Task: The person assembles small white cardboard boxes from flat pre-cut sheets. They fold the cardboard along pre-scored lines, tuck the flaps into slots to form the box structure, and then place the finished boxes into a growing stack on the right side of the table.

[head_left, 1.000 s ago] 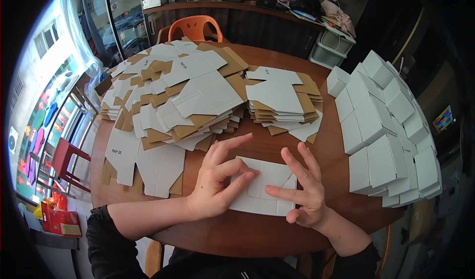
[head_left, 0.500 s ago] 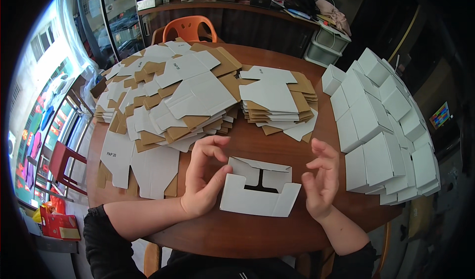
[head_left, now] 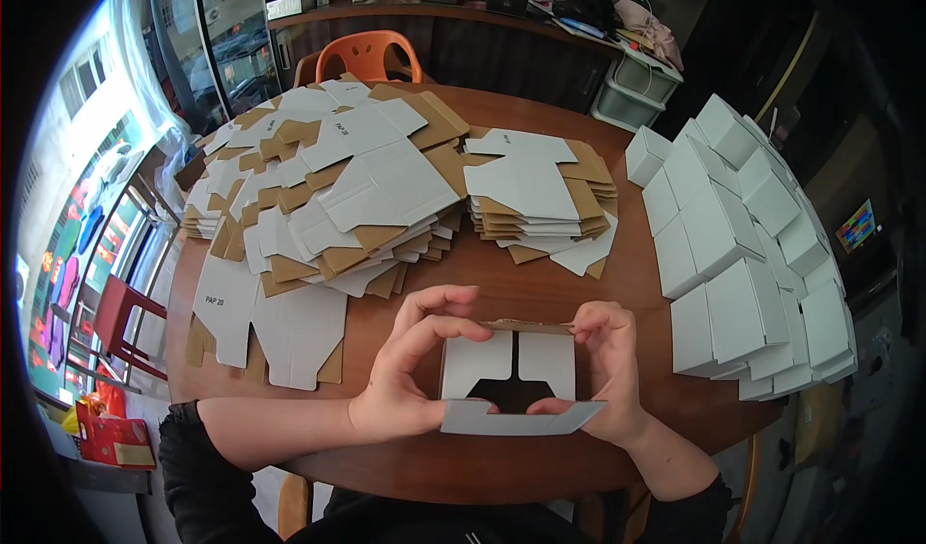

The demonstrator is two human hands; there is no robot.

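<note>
Well, the writing nearest me is short black print on the loose flat white cardboard blank (head_left: 226,303) to my left, and similar black marks show on the spread-out heap of white-and-brown flat cardboard blanks (head_left: 394,189) beyond it. The top sheet of the smaller neat stack of white-and-brown cardboard blanks (head_left: 524,185) carries a mark too, too small for me to make out.

The white open-topped cardboard box (head_left: 477,359) is right in front of me, near my edge of the brown wooden counter (head_left: 463,472). My left grip (head_left: 405,370) is clasped at its left side, thumb tucked behind the near flap, fingers bent toward the far flap; whether those fingertips press on it I cannot tell. My right grip (head_left: 608,366) clasps the other side, thumb likewise inside the near flap, fingers curled and pinching the right end of the brown-edged far flap. My left forearm (head_left: 280,433) lies almost level, while my right forearm (head_left: 670,462) slants up from the lower right, both bare beyond black sleeves (head_left: 198,457). White closed cardboard boxes (head_left: 714,218) are stacked to my right.
</note>
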